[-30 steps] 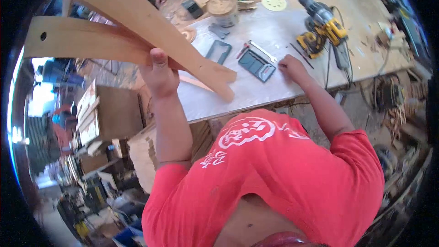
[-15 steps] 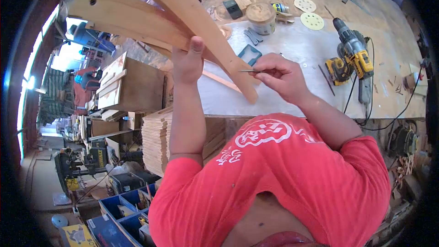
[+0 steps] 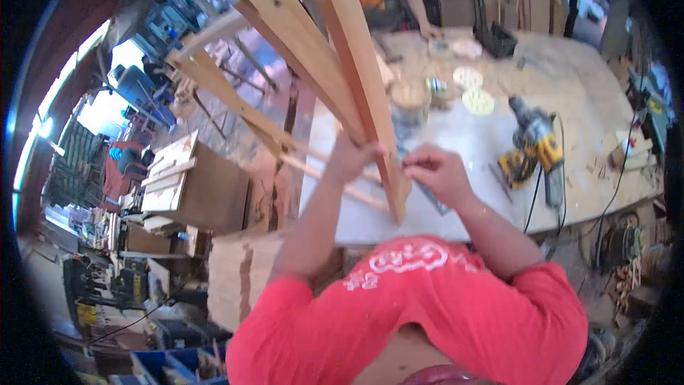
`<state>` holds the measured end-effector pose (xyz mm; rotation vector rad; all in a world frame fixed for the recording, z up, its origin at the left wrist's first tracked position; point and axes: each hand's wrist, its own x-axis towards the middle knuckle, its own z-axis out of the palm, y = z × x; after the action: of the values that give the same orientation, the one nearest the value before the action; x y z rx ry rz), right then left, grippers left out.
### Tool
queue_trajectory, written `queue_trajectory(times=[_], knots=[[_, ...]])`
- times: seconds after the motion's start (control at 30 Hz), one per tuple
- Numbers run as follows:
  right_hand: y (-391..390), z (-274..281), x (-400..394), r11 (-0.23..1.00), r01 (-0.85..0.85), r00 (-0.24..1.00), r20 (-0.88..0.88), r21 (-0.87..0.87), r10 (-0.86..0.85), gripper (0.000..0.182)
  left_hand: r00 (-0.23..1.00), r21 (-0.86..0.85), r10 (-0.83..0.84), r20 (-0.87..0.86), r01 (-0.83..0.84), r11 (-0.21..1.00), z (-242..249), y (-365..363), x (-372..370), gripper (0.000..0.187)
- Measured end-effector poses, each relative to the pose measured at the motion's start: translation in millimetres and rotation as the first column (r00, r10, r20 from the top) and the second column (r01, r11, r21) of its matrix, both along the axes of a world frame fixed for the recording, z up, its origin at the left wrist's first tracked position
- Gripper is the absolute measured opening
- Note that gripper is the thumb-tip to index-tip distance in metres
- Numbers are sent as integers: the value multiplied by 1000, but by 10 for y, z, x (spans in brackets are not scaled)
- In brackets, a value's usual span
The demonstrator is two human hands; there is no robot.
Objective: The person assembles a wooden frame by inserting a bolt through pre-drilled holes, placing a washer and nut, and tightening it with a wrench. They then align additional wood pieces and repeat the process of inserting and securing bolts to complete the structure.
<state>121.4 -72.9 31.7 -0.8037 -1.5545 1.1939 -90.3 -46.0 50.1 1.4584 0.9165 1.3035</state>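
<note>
A wooden frame of long joined boards stands tilted over the near edge of the workbench. My left hand is wrapped round the boards near their lower joint, thumb across the front piece. Just right of that joint, my right hand has its fingertips pinched together; blur hides what is between them. A thinner pair of wooden legs spreads out to the upper left, behind the left hand.
On the workbench lie a yellow and black cordless drill, round sanding discs, a tub and a black crate. Another person's hand rests at the far edge. A wooden cabinet stands left.
The wooden frame has turned more upright, showing its edge and more legs. Both hands appear lower in view, and the camera has tilted up. The thin metal piece seen at my right fingertips is no longer distinguishable.
</note>
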Motion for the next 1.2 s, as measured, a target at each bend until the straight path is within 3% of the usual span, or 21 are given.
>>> queue_trajectory(times=[0.07, 0.1, 0.23, 0.47, 0.67, 0.73, 0.77, 0.83, 0.97, 1.07, 1.13, 1.17, 1.2], knots=[[90, -44, -8, 963, -190, 970, -187, -193, 154, 24, 997, 89, -82, 4, 82, 993, -207, 55, -38, 57], [122, -23, 0, 938, -262, 956, -193, -225, 221, 30, 987, 1, -121, 103, 122, 993, -232, 25, -26, 63], [212, 61, 21, 856, -444, 887, -265, -265, 378, 30, 963, 27, -202, 176, 201, 979, -184, 30, -36, 62], [174, 131, -12, 824, -508, 854, -273, -250, 443, 30, 956, -6, -233, 180, 238, 971, -167, -39, -95, 58], [244, 142, -113, 849, -494, 868, -160, -188, 470, 22, 938, 8, -285, 199, 289, 957, -94, -20, -48, 55], [195, 199, -175, 937, -313, 940, 88, -157, 328, 20, 928, 15, -310, 206, 314, 949, -72, -12, -20, 54], [190, 180, -181, 937, -313, 940, 88, -157, 329, 20, 928, 25, -297, 223, 299, 954, -64, -14, -5, 54], [171, 120, -205, 978, -164, 960, 247, 131, 127, 26, 929, 34, -283, 239, 284, 958, -88, -2, 7, 54], [127, 79, -218, 980, -71, 954, 300, 184, 12, 35, 943, 73, -257, 211, 247, 966, -125, 37, 13, 56], [113, 204, -213, 992, -56, 928, 373, 116, 9, 50, 969, 92, -206, 133, 195, 976, -254, 136, -16, 69], [118, 299, -200, 999, 10, 889, 457, 38, -27, 72, 951, 44, -281, 128, 278, 960, -323, 219, -51, 75], [120, 310, -219, 984, -4, 906, 417, 179, -72, 81, 947, 32, -273, 166, 272, 962, -299, 185, -25, 76], [132, 291, -238, 947, -10, 926, 361, 320, -112, 91, 949, 44, -301, 96, 298, 954, -246, 210, -44, 78]])
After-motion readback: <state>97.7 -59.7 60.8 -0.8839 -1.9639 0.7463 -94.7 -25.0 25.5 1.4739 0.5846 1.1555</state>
